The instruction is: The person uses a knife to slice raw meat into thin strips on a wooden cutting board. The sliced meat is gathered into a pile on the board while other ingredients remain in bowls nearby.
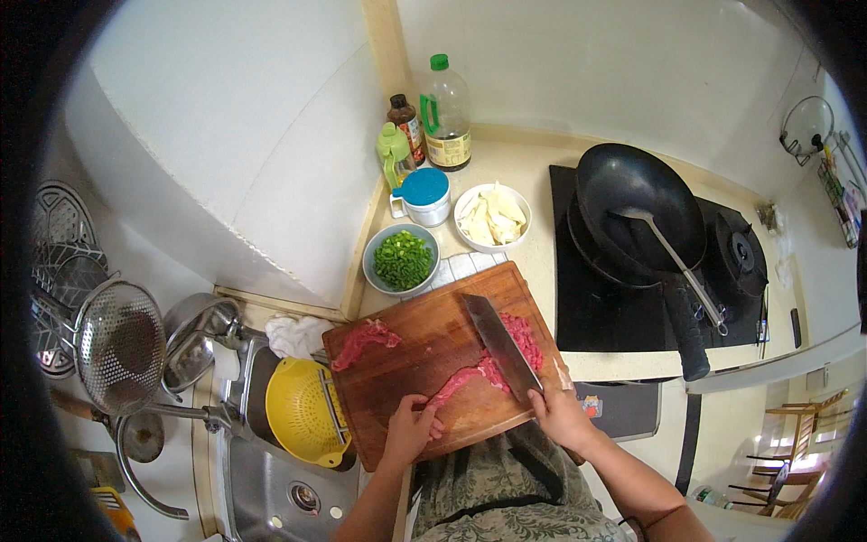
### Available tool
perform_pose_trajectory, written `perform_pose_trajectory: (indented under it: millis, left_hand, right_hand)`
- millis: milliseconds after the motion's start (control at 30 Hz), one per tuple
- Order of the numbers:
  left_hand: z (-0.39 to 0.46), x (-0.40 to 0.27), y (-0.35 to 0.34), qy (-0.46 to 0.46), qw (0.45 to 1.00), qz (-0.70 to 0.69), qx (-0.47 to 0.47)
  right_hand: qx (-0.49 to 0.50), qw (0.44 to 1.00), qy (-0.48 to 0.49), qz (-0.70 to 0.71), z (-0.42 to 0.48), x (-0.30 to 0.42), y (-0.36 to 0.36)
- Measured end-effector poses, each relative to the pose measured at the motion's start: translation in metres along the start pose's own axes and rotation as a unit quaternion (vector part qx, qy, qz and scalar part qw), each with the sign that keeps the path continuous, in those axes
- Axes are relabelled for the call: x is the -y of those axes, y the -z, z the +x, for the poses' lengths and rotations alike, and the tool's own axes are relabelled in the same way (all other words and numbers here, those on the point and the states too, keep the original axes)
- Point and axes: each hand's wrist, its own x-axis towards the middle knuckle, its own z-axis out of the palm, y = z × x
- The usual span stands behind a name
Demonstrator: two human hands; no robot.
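Observation:
My right hand [561, 414] grips a cleaver [498, 342], its broad blade slanting across a wooden cutting board [413, 400]. Under and beside the blade runs a strip of raw red meat [460, 383]; my left hand [413, 428] pinches its near-left end. Small cut pieces of meat [521, 339] are heaped on the blade's right side. Another uncut piece of meat [364, 343] lies alone near the board's far-left corner. The cleaver's handle is mostly hidden in my right hand.
Behind the board stand a bowl of chopped green onions [402, 260], a bowl of pale slices [493, 215], a blue-lidded container [425, 193] and several bottles [448, 115]. To the right, a wok [637, 203] with a spatula [667, 247] sits on the stove. A yellow colander [301, 410] rests over the sink [264, 488].

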Motion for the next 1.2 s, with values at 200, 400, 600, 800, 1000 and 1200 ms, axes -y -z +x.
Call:
perform_pose_trajectory:
  millis: [200,400,600,800,1000,1200]
  left_hand:
    - [-0.012,0.012,0.008,0.012,0.995,0.095,-0.041]
    - [-0.030,-0.007,0.011,0.014,0.898,0.415,-0.146]
    - [-0.008,-0.013,-0.026,-0.396,0.838,0.349,-0.137]
    - [0.042,0.012,-0.054,-0.455,0.808,0.343,-0.150]
    - [0.032,0.010,-0.047,-0.479,0.807,0.304,-0.165]
    - [0.037,0.010,-0.050,-0.464,0.804,0.335,-0.163]
  right_hand:
    - [0.045,0.999,0.004,-0.027,-0.006,0.000,-0.003]
    - [0.076,0.996,-0.006,-0.051,-0.011,-0.002,-0.010]
    - [0.119,0.984,0.008,-0.133,-0.020,0.007,-0.008]
    - [0.130,0.977,-0.013,-0.168,-0.029,0.004,-0.006]
    - [0.147,0.974,-0.009,-0.171,-0.036,0.006,0.001]
    - [0.149,0.973,0.011,-0.178,-0.040,0.002,-0.002]
